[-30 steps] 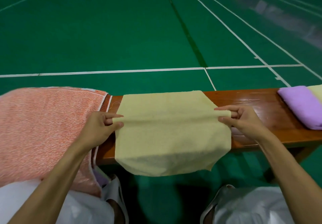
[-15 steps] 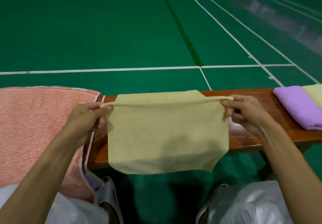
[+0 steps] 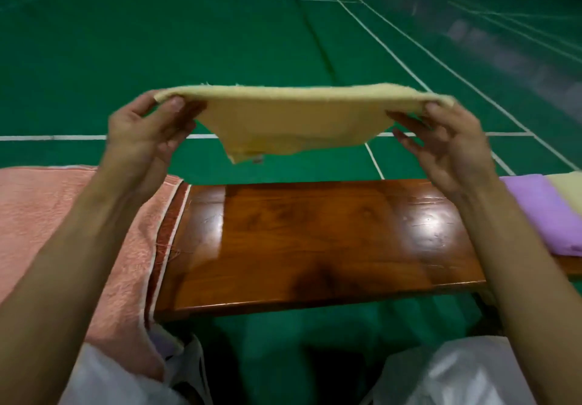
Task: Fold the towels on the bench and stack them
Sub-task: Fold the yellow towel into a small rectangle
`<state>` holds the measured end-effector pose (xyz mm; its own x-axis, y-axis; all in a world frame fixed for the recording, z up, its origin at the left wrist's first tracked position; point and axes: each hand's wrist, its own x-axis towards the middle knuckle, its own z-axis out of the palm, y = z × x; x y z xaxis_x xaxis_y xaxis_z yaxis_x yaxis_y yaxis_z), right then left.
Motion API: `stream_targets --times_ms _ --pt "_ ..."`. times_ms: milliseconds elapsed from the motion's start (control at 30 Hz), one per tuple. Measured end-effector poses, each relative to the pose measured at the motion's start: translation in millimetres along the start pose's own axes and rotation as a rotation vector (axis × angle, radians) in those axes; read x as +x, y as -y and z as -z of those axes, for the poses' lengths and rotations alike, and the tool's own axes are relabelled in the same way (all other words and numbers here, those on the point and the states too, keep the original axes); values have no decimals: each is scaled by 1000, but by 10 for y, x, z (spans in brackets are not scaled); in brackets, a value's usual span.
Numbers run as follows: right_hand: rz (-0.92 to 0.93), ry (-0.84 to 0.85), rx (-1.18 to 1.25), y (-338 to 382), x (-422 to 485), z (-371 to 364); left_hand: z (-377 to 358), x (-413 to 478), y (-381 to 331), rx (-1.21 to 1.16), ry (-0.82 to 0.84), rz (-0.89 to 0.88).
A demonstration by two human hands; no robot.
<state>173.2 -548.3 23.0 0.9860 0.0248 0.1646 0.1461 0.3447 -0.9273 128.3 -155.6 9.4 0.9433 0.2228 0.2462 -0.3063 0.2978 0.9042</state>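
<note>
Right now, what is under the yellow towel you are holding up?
The yellow towel hangs clear above the wooden bench, whose shiny top shows. The towel covers part of the white line on the green floor behind it.

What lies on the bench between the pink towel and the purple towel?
Bare wood, in the head view: the bench shows nothing from pink towel to purple towel. The yellow towel hangs above, held by left hand and right hand.
</note>
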Motion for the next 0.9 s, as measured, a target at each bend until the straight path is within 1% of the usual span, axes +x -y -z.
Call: stream_targets --times_ms 100,133,167,200,267,333,433,533,600,667,733,767,800,833,867,900 --pt "-115 -139 -211 -315 -203 238 81 -288 176 187 -54 140" --pt "-165 -163 -292 -417 -282 330 131 -398 261 293 -45 198" --pt "-230 -159 -395 -503 -354 431 168 -502 332 424 -6 261" --pt "-289 -118 -531 -560 -416 531 210 -582 392 565 61 333" --pt "-352 67 -805 -570 -505 681 280 -686 442 765 257 523" --pt "-380 234 -973 -513 -530 744 350 -698 427 878 420 671" --pt "-509 453 -1062 -480 -594 772 435 -693 369 975 613 794" --pt "-669 696 -1143 -515 -661 802 477 -726 354 1011 819 917" --pt "-724 779 -1190 -522 -696 782 441 -761 355 1027 945 1011" --pt "-825 854 -1217 -534 -717 729 390 -776 352 1035 1069 1075" --pt "-923 930 -1221 -524 -705 666 359 -770 328 1010 1132 1073" --pt "-928 953 -1220 -507 -697 644 347 -764 317 997 1123 1041" --pt "-904 962 -1210 -473 -690 620 340 -750 330 992 1079 977" --pt "-855 942 -1184 -440 -684 598 312 -750 359 981 973 876" --pt "-784 881 -1141 -419 -676 564 281 -751 425 974 809 746" --pt "-691 773 -1098 -429 -667 519 244 -759 516 969 602 603"
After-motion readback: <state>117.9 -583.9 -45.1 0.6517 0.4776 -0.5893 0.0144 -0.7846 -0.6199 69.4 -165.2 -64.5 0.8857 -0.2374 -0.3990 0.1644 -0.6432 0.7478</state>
